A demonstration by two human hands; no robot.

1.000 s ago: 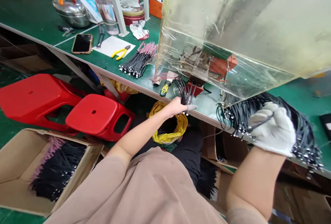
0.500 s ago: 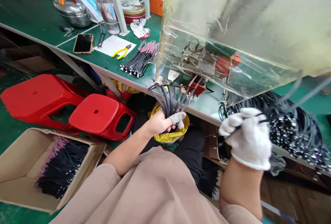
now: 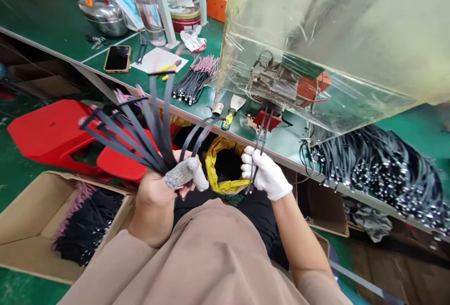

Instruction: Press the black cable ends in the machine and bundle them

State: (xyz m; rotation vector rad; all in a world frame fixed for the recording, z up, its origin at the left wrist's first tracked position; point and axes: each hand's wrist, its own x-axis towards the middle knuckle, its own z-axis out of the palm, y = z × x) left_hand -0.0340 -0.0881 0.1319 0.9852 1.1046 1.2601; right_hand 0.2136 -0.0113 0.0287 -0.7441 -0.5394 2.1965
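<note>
My left hand point(image 3: 160, 187), bare apart from grey finger cots on thumb and forefinger, is closed round a fan of several short black cables point(image 3: 137, 126) held up over my lap. My right hand point(image 3: 266, 172), in a white glove, pinches two black cables point(image 3: 260, 148) upright just below the bench edge. A big heap of black cables with metal ends point(image 3: 379, 166) lies on the green bench point(image 3: 52, 19) to the right. Behind a clear plastic shield point(image 3: 316, 37) sits a small red and green device point(image 3: 291, 84).
Two red stools point(image 3: 45, 126) stand at the left over a cardboard box of black and pink cables point(image 3: 80, 223). A yellow-lined bin point(image 3: 227, 169) sits between my hands. On the bench lie a phone point(image 3: 117, 57), a bundle of cables point(image 3: 195, 80), yellow pliers, a pot point(image 3: 103, 11) and a bottle.
My left hand has pulled its bunch of cables away from the bench toward me and to the left. My right hand left the heap and came to the middle with two cables.
</note>
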